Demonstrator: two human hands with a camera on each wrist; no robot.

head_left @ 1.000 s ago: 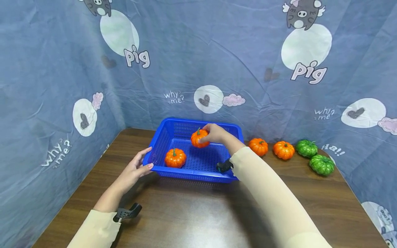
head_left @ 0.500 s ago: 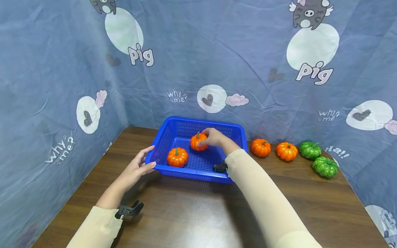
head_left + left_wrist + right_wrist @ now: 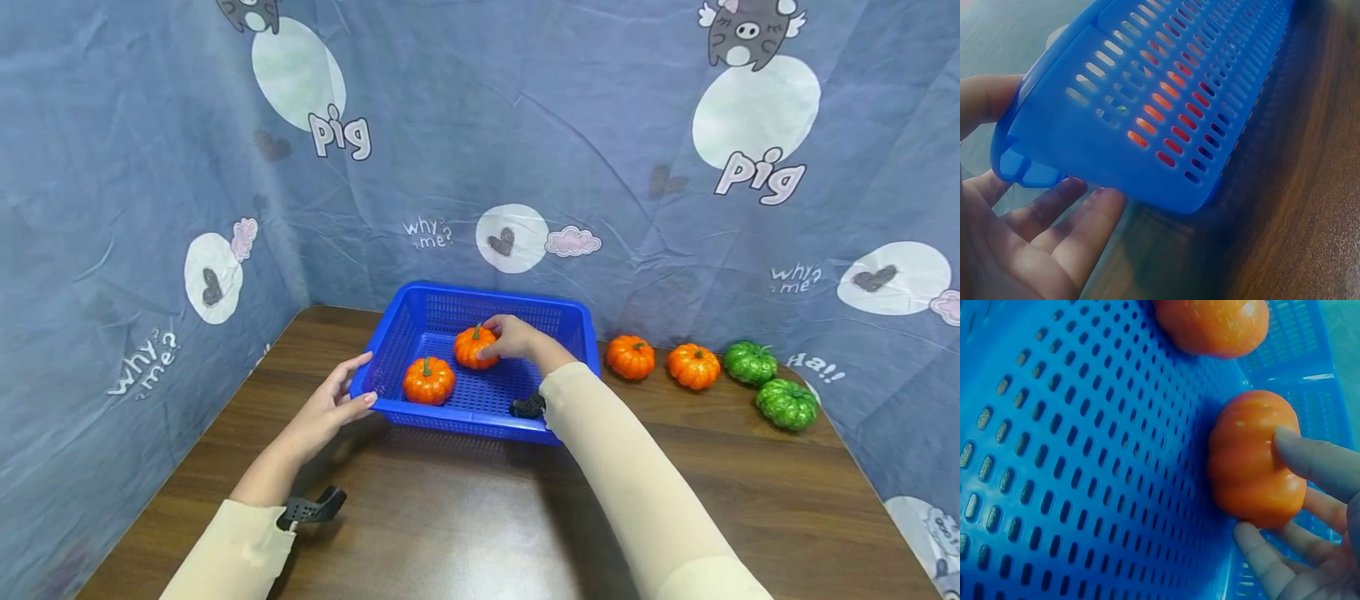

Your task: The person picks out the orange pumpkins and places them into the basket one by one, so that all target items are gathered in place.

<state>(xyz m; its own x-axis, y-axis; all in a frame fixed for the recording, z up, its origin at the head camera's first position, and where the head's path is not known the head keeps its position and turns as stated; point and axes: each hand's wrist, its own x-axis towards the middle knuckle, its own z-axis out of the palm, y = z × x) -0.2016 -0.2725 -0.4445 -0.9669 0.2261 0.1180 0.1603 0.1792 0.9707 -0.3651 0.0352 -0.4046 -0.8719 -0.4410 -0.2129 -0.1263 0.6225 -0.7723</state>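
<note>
My right hand (image 3: 517,340) reaches into a blue plastic basket (image 3: 472,417) and holds a small orange pumpkin (image 3: 475,347) with a green stem. The right wrist view shows thumb and fingers round this pumpkin (image 3: 1254,459), close over the slotted floor. A second orange pumpkin (image 3: 429,382) sits at the basket's near left. At the left end, my left hand (image 3: 330,407) grips the basket's corner. In the left wrist view, its thumb lies at the rim and its fingers (image 3: 1094,231) are against the outer wall; orange shows through the slots of the basket (image 3: 1079,140).
On the brown wooden table (image 3: 465,517), right of the basket, stand two more orange pumpkins, one nearer (image 3: 631,357) and one farther right (image 3: 693,367). Beyond them sit two green pumpkins (image 3: 751,363). A blue printed cloth (image 3: 420,125) hangs behind and beside the table.
My right hand has lowered the orange pumpkin toward the basket floor and shifted it slightly left. The left hand keeps its grip on the corner. The head view has shifted a little.
</note>
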